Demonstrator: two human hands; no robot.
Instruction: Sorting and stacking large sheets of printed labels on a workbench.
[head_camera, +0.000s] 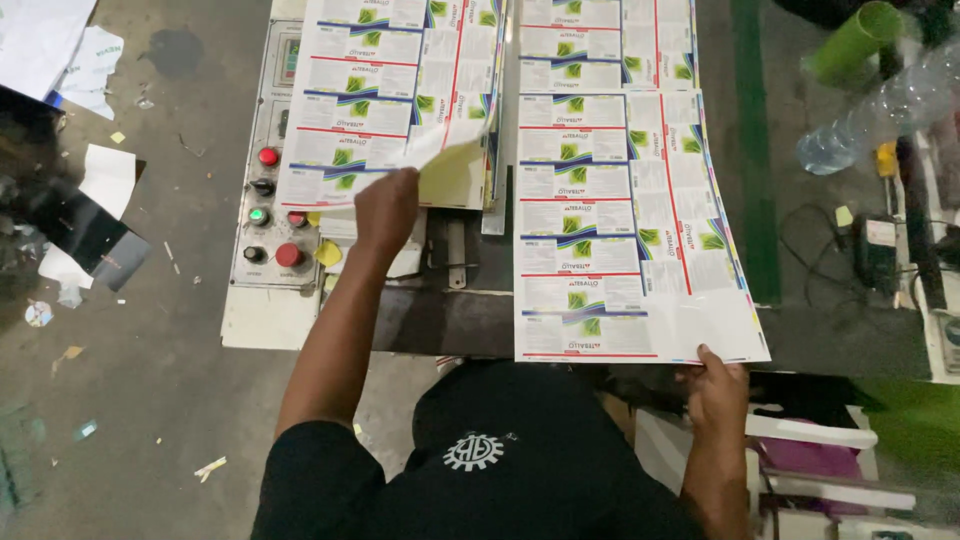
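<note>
Machine bed (450, 320); two printed sheets (610, 220); two hands (385, 210) gripping

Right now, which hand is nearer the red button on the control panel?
Left. The left hand grips the corner of the left printed sheet, just right of the red button. The right hand holds the right printed sheet at its lower right corner, far across.

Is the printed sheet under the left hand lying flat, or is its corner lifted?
Lifted. The left hand peels up one corner of the left printed label sheet, baring its pale yellow underside; the rest lies flat.
</note>
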